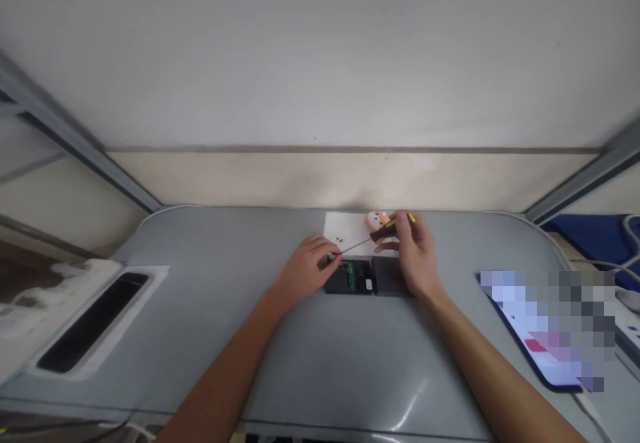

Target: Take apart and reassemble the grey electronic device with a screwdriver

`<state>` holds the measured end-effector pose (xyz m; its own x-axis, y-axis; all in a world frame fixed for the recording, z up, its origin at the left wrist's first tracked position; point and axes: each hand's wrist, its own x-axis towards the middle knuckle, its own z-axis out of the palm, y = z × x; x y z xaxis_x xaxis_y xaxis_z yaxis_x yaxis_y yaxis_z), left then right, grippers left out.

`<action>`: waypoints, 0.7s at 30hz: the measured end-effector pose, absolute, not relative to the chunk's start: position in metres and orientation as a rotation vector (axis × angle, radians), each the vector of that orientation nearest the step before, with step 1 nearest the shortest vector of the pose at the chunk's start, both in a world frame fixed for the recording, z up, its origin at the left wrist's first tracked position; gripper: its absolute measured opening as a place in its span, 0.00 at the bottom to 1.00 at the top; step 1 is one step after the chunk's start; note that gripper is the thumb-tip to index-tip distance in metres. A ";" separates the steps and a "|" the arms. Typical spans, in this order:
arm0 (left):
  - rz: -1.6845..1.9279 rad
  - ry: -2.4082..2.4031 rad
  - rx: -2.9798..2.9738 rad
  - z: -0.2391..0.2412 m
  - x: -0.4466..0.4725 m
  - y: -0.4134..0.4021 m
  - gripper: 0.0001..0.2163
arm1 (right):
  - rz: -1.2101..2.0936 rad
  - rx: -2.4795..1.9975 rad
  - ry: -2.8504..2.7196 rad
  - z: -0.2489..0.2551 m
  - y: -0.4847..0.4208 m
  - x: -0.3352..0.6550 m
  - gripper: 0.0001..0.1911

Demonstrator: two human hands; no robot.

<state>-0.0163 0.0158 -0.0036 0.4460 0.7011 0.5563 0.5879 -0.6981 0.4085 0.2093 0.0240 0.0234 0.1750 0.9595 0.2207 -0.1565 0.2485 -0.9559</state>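
no legible text, phone (545,356) screen blurred, labels unreadable

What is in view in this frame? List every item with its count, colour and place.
table: one, grey, fills the lower frame.
opened device: one, black with a green circuit board showing, table centre, between the hands.
screwdriver: one, black and yellow handle, thin metal shaft, tip down at the device's left end.
white sheet: one, behind the device, with two tiny dark specks on it.
small figure: one, orange and white, on the sheet's far right corner.
phone: one, dark with a lit, blurred screen, right side of table.
white tray: one, with a long black slot, left edge.
blue thing: one, far right; unclear what.
left hand: fingers on the device's left end.
right hand: holds the screwdriver handle.
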 end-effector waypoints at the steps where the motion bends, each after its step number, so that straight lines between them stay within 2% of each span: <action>1: 1.077 1.146 2.548 -0.003 -0.017 0.015 0.05 | 1.000 -0.975 -1.084 0.024 0.023 0.209 0.20; 11: 0.875 1.182 2.613 0.009 -0.020 0.013 0.07 | 0.952 -0.913 -1.256 0.021 0.014 0.205 0.15; 21: 0.972 1.132 2.567 0.004 -0.020 0.016 0.06 | 0.908 -0.919 -1.189 0.026 0.013 0.203 0.15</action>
